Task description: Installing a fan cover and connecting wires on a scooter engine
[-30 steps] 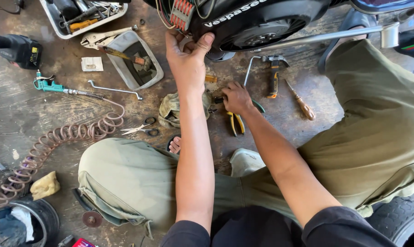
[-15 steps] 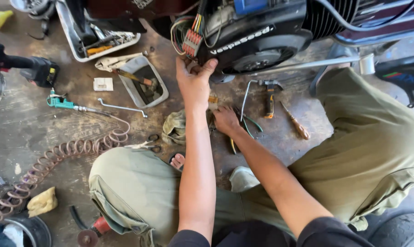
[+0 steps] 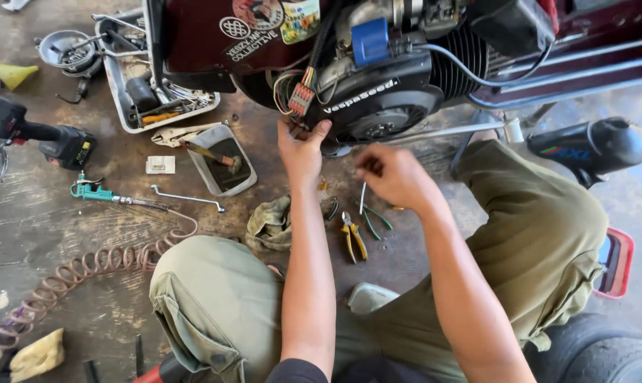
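The head camera looks down on a person sitting on a stained concrete floor (image 3: pixel 73 284), legs in olive trousers spread to either side, facing the dark engine (image 3: pixel 384 92) of a maroon scooter.

The left hand (image 3: pixel 301 150) reaches up under the engine, its fingers (image 3: pixel 319 130) closed on something small and dark just below the bundle of coloured wires with a red connector (image 3: pixel 301 98); what exactly it grips is too hidden to tell. The right hand (image 3: pixel 395 176) hovers just to the right, over the floor and clear of the engine. Its fingers (image 3: pixel 367 156) are curled in loosely; motion blur hides whether they pinch anything.

Below the hands, on the floor between the knees, lie yellow-handled pliers (image 3: pixel 353 237) and, just beside them, green-handled pliers (image 3: pixel 374 218). A crumpled olive rag (image 3: pixel 270 225) sits touching the left knee.

Further left lie a thin bent wrench (image 3: pixel 187 198), a teal air tool (image 3: pixel 97 193) joined to a coiled hose (image 3: pixel 87 266), and a black power drill (image 3: pixel 30 136). A grey tray (image 3: pixel 224 167) holds a screwdriver with a wooden handle, and a larger white tray (image 3: pixel 133 85) behind it is full of parts. A yellow funnel (image 3: pixel 12 73) lies at the far left edge.
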